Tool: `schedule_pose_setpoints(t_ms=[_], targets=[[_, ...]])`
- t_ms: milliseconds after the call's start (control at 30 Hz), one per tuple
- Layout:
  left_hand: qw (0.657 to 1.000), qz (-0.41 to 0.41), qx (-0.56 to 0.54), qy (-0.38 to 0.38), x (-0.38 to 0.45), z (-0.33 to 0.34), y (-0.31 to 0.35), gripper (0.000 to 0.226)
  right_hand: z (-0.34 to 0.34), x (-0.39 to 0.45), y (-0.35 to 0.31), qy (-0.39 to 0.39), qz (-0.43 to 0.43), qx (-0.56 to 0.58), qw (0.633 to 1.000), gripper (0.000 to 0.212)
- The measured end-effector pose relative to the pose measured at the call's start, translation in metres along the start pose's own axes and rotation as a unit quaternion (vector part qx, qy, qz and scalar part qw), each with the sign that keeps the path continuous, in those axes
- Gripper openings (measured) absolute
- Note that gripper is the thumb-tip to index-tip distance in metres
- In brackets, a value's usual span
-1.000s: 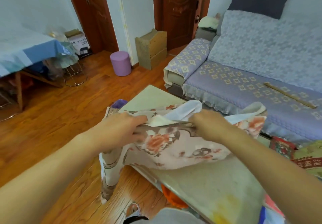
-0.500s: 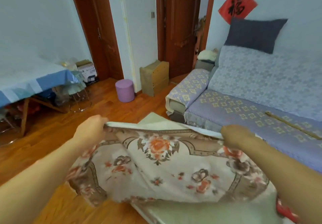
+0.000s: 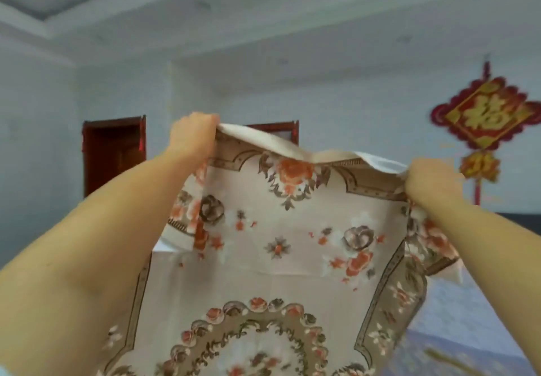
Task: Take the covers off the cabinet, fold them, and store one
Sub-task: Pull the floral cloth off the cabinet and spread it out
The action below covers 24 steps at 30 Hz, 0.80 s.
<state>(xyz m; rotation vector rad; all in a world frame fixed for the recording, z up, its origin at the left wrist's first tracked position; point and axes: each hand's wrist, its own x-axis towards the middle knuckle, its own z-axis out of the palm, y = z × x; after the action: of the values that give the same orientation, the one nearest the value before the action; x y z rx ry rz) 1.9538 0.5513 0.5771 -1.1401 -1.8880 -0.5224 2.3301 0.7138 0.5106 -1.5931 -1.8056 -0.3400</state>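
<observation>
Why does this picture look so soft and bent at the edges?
Head view: the wide lens bows the ceiling lines; the red wall ornament is smeared by motion blur; the floral cover is soft; lighting is flat and bluish, without glare or hard shadows.

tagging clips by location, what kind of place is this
Most likely a room in a home: dark wooden doors, a red knot wall ornament, and a floral cover held up by both hands.

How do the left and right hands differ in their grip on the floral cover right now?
The left hand is raised higher than the right hand. The left grips the floral cover where its top edge peaks; the right grips where it sags lower. Both pinch that top edge, holding it spread.
</observation>
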Motion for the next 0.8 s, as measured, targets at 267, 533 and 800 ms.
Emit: schedule_pose_setpoints(t_ms=[267, 533, 800], targets=[[0.991, 0.056, -0.083, 0.084, 0.139, 0.041, -0.025, 0.014, -0.048, 0.059, -0.050, 0.141, 0.113, -0.040, 0.983, 0.025], [0.981, 0.096, -0.126, 0.114, 0.186, 0.062, -0.042, 0.018, -0.079, 0.058, -0.087, 0.189, 0.145, -0.084, 0.968, 0.020], [0.958, 0.063, -0.268, 0.081, 0.113, 0.052, -0.069, 0.019, -0.104, -0.020, -0.073, 0.180, 0.193, -0.110, 0.958, 0.003]])
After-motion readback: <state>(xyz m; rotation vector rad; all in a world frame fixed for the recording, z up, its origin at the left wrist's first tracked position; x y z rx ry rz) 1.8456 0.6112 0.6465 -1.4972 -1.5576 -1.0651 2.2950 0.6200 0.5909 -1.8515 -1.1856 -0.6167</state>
